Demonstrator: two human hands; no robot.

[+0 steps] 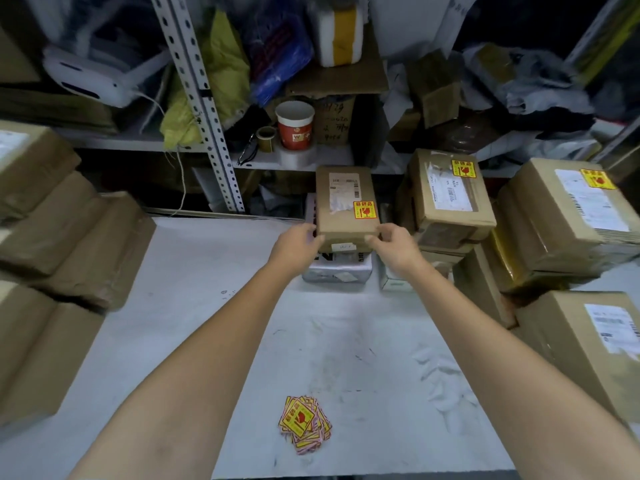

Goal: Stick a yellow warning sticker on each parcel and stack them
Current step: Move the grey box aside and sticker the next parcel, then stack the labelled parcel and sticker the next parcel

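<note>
A brown cardboard parcel [341,202] with a white label and a yellow warning sticker [364,209] sits on top of a small stack at the far middle of the white table [207,323]. My left hand [299,242] grips its near left corner and my right hand [393,245] grips its near right corner. Under it lies a grey-white parcel [337,270]. A pile of loose yellow stickers [304,424] lies near the table's front edge.
Stickered parcels [450,195] [568,216] are stacked on the right, with another box [588,351] below them. Plain brown boxes [69,237] stand stacked on the left. Behind is a metal shelf [207,116] with a red paper cup [294,124], a tape roll [266,138] and bags.
</note>
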